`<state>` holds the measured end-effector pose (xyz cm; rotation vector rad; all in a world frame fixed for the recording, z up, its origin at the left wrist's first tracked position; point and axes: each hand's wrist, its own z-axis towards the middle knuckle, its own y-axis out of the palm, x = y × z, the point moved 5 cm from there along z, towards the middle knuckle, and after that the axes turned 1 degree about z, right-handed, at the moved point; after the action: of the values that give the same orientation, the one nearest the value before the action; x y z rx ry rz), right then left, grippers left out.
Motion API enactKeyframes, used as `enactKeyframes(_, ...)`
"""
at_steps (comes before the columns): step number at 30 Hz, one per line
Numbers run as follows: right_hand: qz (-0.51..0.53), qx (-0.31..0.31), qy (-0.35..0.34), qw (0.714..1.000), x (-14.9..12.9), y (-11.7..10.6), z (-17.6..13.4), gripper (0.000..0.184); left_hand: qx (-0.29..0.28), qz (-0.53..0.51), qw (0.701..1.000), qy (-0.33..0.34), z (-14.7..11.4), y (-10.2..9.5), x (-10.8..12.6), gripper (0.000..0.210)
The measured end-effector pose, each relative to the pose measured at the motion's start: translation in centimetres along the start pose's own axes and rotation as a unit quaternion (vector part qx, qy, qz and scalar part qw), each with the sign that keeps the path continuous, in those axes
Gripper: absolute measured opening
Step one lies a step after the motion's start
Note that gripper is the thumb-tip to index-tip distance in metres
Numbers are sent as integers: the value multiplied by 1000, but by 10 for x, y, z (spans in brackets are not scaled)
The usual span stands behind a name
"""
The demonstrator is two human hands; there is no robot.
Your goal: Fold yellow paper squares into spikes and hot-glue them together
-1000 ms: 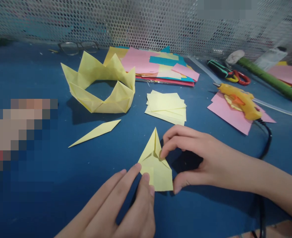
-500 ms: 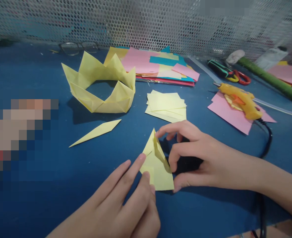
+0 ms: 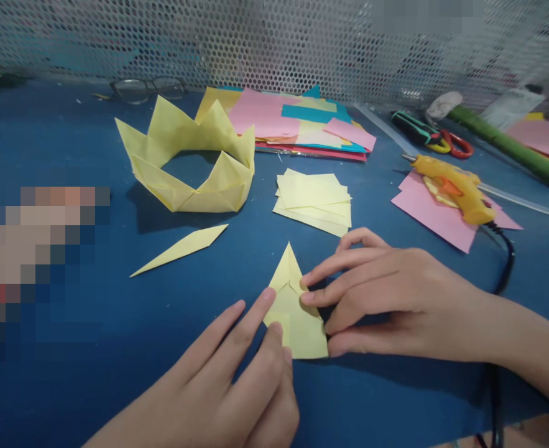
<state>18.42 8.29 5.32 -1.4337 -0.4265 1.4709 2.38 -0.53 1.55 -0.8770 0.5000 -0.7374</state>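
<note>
A small sheet of yellow paper [image 3: 304, 339], folded to a point at its far end, lies on the blue table between both hands. My left hand [image 3: 237, 373] holds its left side down with fingertips, thumb and index close together. On the right edge, my right hand [image 3: 395, 305] presses a flap flat with two fingertips, while its thumb and index pinch at the near right corner. Two folded edges meet along the upper middle of the sheet. Left of it lies a slim folded yellow paper piece [image 3: 181, 251]. Behind stands a yellow paper ring with pointed peaks [image 3: 213, 200].
Loose yellow sheets [image 3: 311, 193] lie beyond the hands. A yellow glue gun [image 3: 456, 186] rests on pink paper [image 3: 435, 214], its black cord passing under my right arm. Coloured papers [image 3: 265, 115], glasses [image 3: 134, 90], scissors [image 3: 458, 146] and a green stick [image 3: 507, 143] are farther back.
The right flap, raised earlier, now lies flat on the sheet. My right hand's fingers have moved down from near the tip onto the right edge. My left hand has stayed in place.
</note>
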Motion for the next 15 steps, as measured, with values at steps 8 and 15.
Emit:
enactKeyframes(8,38,21,-6,999,7,1,-4,21,14,-10,1000,12,-2,-3,10,35)
enactKeyframes(15,39,-12,-36,998,5,3,-2,13,-34,-13,999,1,-5,1,7,34)
